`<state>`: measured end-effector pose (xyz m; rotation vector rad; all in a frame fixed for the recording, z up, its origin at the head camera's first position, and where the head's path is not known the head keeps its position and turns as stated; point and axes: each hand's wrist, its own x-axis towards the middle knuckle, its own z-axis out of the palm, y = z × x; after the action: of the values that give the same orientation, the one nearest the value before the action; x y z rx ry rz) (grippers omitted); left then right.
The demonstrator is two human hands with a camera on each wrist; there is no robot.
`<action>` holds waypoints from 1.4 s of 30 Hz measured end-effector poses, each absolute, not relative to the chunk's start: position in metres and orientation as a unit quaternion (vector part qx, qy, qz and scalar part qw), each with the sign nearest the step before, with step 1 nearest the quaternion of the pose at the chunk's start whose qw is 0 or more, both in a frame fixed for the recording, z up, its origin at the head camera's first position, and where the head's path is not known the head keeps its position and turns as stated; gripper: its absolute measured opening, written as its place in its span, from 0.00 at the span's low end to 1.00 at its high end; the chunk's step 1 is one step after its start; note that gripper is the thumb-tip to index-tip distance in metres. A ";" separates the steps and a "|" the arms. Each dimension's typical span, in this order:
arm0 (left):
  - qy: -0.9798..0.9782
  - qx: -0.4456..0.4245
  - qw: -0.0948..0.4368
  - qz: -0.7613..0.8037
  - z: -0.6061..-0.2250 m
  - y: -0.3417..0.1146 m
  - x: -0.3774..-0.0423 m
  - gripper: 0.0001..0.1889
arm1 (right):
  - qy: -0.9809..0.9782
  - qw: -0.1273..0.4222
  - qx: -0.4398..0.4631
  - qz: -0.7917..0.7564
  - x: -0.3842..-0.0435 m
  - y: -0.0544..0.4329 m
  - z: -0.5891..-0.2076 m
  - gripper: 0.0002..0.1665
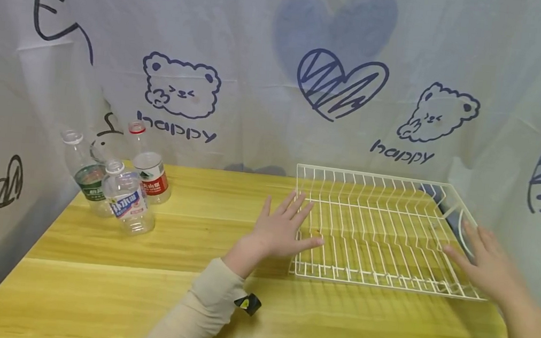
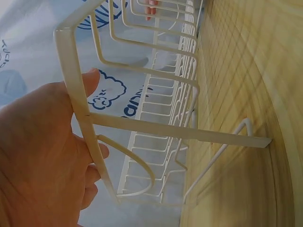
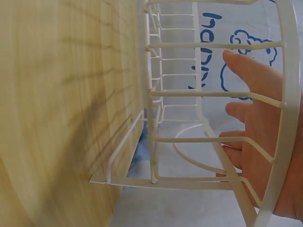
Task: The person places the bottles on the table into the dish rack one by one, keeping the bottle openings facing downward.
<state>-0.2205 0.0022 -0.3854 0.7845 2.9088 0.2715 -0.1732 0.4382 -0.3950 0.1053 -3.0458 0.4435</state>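
Note:
A white wire dish rack [image 1: 385,287] stands on the wooden table, its thin bars in a row. My left hand [image 1: 276,233] is at its left end, fingers straight and spread, thumb reaching over the rim. In the left wrist view, the thumb overlaps the inside of the end frame [image 2: 75,71] while the other fingers lie along its outside. At the opposite end is my right hand [image 1: 496,266], fingers extended beside the curved end handle. The right wrist view has that hand [image 3: 267,123] behind the rack's bars, thumb pointing over the top rim, the palm facing the end.
Three clear plastic bottles stand together at the table's left: one with a green label [image 1: 92,183], one with a red label [image 1: 153,180], one with a blue and white label [image 1: 127,205]. A pale curtain [image 1: 261,55] with drawn bears and hearts hangs around the wooden table [image 1: 95,293].

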 end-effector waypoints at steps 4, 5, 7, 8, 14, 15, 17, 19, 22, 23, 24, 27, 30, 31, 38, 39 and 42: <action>0.960 0.253 0.060 0.101 -0.386 -0.004 -0.220 0.47 | -0.989 0.026 0.032 0.142 -0.174 0.432 -0.395 0.50; 0.961 0.251 0.060 0.103 -0.386 -0.006 -0.220 0.47 | -0.989 0.026 0.032 0.141 -0.174 0.429 -0.395 0.50; 0.961 0.248 0.061 0.106 -0.387 -0.010 -0.221 0.47 | -0.989 0.028 0.031 0.142 -0.176 0.425 -0.395 0.50; 0.961 0.247 0.060 0.108 -0.387 -0.012 -0.221 0.47 | -0.989 0.029 0.031 0.140 -0.177 0.423 -0.395 0.50; 0.961 0.243 0.058 0.115 -0.391 -0.023 -0.224 0.47 | -0.989 0.027 0.028 0.139 -0.182 0.411 -0.395 0.51; 0.961 0.243 0.059 0.116 -0.391 -0.025 -0.224 0.47 | -0.989 0.029 0.029 0.140 -0.183 0.410 -0.395 0.51; 0.961 0.240 0.057 0.123 -0.391 -0.029 -0.224 0.47 | -0.990 0.029 0.031 0.137 -0.184 0.406 -0.396 0.50; 0.961 0.235 0.058 0.131 -0.391 -0.033 -0.223 0.47 | -0.990 0.026 0.031 0.137 -0.186 0.402 -0.397 0.50; 0.963 0.223 0.061 0.140 -0.391 -0.039 -0.223 0.47 | -0.990 0.023 0.034 0.136 -0.190 0.395 -0.399 0.50; 0.963 0.220 0.062 0.144 -0.392 -0.042 -0.224 0.47 | -0.990 0.021 0.035 0.136 -0.191 0.393 -0.399 0.51; 0.963 0.216 0.063 0.147 -0.392 -0.044 -0.224 0.47 | -0.990 0.019 0.035 0.135 -0.192 0.390 -0.399 0.51; 0.963 0.207 0.062 0.158 -0.393 -0.052 -0.225 0.47 | -0.991 0.017 0.039 0.130 -0.196 0.382 -0.399 0.51; 0.964 0.195 0.058 0.171 -0.392 -0.061 -0.225 0.47 | -0.991 0.016 0.041 0.127 -0.201 0.372 -0.399 0.52; 0.964 0.191 0.057 0.176 -0.392 -0.064 -0.225 0.47 | -0.991 0.016 0.042 0.126 -0.203 0.368 -0.399 0.52; 0.965 0.169 0.055 0.194 -0.392 -0.087 -0.226 0.49 | -0.990 0.014 0.038 0.132 -0.209 0.340 -0.395 0.54; 0.965 0.168 0.053 0.195 -0.392 -0.089 -0.226 0.49 | -0.990 0.014 0.036 0.133 -0.210 0.336 -0.395 0.54; 0.966 0.159 0.048 0.196 -0.391 -0.098 -0.227 0.50 | -0.990 0.018 0.031 0.135 -0.211 0.325 -0.394 0.54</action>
<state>-0.2267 -0.0982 -0.3915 0.4859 2.9464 0.5987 -0.2113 0.3250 -0.3945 0.0954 -3.0754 0.4207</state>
